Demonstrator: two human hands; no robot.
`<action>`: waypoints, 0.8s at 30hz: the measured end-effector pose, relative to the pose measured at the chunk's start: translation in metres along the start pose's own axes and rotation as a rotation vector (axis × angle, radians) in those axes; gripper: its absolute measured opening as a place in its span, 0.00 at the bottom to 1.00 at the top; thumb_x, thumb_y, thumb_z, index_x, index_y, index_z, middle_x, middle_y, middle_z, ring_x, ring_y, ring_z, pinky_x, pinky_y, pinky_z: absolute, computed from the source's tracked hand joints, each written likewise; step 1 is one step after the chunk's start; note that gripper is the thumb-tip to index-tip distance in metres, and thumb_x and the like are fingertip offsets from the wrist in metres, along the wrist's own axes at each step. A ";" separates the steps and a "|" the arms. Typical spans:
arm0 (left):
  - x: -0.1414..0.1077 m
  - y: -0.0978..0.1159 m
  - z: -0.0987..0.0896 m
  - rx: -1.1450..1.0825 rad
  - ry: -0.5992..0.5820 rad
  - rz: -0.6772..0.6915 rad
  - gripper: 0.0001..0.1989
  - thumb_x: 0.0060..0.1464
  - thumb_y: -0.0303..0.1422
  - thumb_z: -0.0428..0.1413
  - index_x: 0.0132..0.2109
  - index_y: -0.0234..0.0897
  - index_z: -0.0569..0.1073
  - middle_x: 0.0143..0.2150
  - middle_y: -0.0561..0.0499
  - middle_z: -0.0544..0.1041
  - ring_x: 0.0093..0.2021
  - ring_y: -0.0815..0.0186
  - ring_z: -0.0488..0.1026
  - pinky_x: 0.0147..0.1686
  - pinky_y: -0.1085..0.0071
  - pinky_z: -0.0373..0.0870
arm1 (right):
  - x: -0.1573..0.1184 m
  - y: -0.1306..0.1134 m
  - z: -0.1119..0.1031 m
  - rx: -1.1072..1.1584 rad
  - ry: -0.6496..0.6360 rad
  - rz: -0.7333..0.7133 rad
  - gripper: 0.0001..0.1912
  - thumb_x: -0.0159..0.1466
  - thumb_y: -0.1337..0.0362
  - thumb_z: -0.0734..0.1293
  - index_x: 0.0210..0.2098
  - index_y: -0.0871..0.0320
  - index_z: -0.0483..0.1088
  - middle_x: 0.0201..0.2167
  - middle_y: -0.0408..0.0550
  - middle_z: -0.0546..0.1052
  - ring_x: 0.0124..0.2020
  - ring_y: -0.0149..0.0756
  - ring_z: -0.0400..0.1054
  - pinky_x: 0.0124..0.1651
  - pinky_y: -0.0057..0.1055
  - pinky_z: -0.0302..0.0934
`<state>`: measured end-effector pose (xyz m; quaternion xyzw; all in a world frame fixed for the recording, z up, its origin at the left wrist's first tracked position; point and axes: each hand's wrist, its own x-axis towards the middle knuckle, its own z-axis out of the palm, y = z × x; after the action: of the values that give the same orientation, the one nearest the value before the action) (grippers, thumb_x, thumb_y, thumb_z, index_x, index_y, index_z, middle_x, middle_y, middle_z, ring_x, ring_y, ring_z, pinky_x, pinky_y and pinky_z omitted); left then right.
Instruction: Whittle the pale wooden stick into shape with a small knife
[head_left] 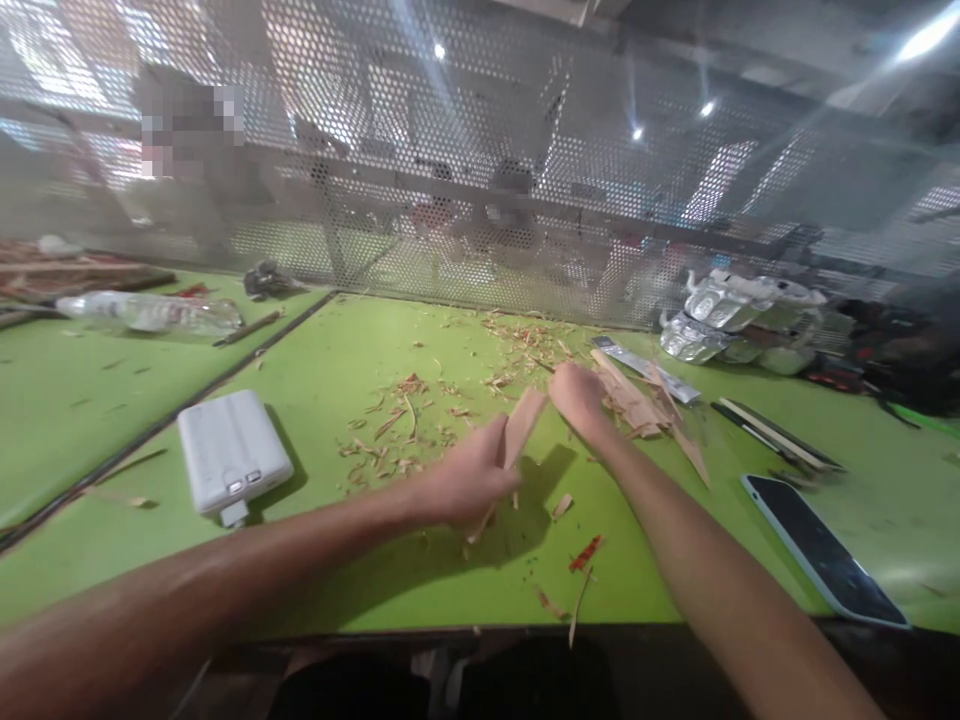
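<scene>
At the left side of the green worktop, a clear plastic bottle lay on its side. Nearer to the person, a white device lay flat, with a plug in its near edge. Then came many thin shavings, scattered in the middle. The left hand was closed around a flat wooden strip, gripping it above the worktop, with the free end pointing away from the person. Just beside this end, the right hand was curled into a fist; I could not tell what was inside it. Further to the right, loose wooden pieces lay next to a grey strip. Behind them was a silvery bundle, and near the front edge a phone lay with its dark face upward.
</scene>
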<state>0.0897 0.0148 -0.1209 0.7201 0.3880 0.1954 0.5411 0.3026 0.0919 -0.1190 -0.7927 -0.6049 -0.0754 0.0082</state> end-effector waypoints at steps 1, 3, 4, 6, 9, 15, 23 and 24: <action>0.000 0.001 -0.001 -0.006 0.010 0.011 0.18 0.56 0.30 0.58 0.52 0.34 0.64 0.39 0.48 0.74 0.25 0.68 0.74 0.18 0.74 0.70 | 0.002 0.004 0.000 0.006 0.013 0.025 0.18 0.69 0.70 0.59 0.46 0.68 0.81 0.42 0.68 0.82 0.43 0.49 0.78 0.41 0.34 0.67; 0.003 0.001 -0.005 -0.055 0.053 0.000 0.21 0.56 0.30 0.59 0.54 0.34 0.63 0.37 0.50 0.74 0.23 0.69 0.73 0.17 0.74 0.70 | 0.001 0.008 -0.002 0.026 0.038 0.042 0.19 0.70 0.66 0.59 0.47 0.65 0.81 0.43 0.65 0.82 0.43 0.49 0.77 0.40 0.33 0.67; 0.005 0.001 -0.007 -0.098 0.067 -0.011 0.22 0.56 0.31 0.59 0.55 0.35 0.62 0.36 0.51 0.73 0.22 0.69 0.73 0.17 0.74 0.70 | 0.000 0.006 -0.003 0.043 0.050 0.032 0.19 0.70 0.65 0.59 0.47 0.63 0.81 0.42 0.64 0.82 0.43 0.49 0.77 0.39 0.33 0.67; 0.009 -0.001 -0.013 -0.201 0.080 -0.040 0.23 0.58 0.31 0.59 0.57 0.35 0.61 0.33 0.54 0.73 0.22 0.69 0.73 0.17 0.75 0.71 | -0.005 -0.002 -0.005 0.081 0.066 -0.018 0.19 0.70 0.63 0.59 0.46 0.61 0.81 0.39 0.60 0.83 0.41 0.47 0.77 0.38 0.31 0.65; 0.013 -0.005 -0.018 -0.341 0.041 -0.079 0.22 0.61 0.30 0.57 0.58 0.35 0.57 0.27 0.55 0.74 0.21 0.68 0.74 0.18 0.75 0.72 | -0.016 -0.017 -0.009 0.119 0.080 -0.109 0.18 0.69 0.63 0.60 0.43 0.58 0.82 0.37 0.56 0.83 0.40 0.44 0.77 0.37 0.29 0.62; 0.015 -0.008 -0.018 -0.427 0.004 -0.041 0.21 0.63 0.29 0.54 0.59 0.37 0.56 0.20 0.59 0.71 0.18 0.68 0.70 0.16 0.75 0.71 | -0.040 -0.035 -0.015 0.083 0.044 -0.253 0.16 0.69 0.62 0.61 0.43 0.56 0.82 0.38 0.54 0.84 0.40 0.41 0.77 0.37 0.28 0.61; 0.009 -0.003 -0.015 -0.300 -0.033 -0.064 0.21 0.65 0.32 0.54 0.60 0.35 0.56 0.20 0.58 0.70 0.17 0.68 0.69 0.16 0.75 0.69 | -0.035 -0.028 -0.019 -0.033 0.038 -0.180 0.15 0.70 0.66 0.61 0.45 0.56 0.80 0.38 0.57 0.83 0.42 0.46 0.78 0.40 0.31 0.64; 0.008 -0.003 -0.015 -0.290 -0.044 -0.073 0.21 0.65 0.32 0.54 0.60 0.35 0.56 0.21 0.58 0.71 0.17 0.68 0.70 0.16 0.75 0.70 | -0.034 -0.027 -0.020 -0.038 0.043 -0.173 0.15 0.70 0.67 0.61 0.45 0.57 0.80 0.38 0.57 0.83 0.41 0.46 0.77 0.40 0.32 0.64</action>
<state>0.0833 0.0309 -0.1201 0.6237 0.3698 0.2138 0.6546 0.2661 0.0648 -0.1055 -0.7355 -0.6694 -0.1043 -0.0002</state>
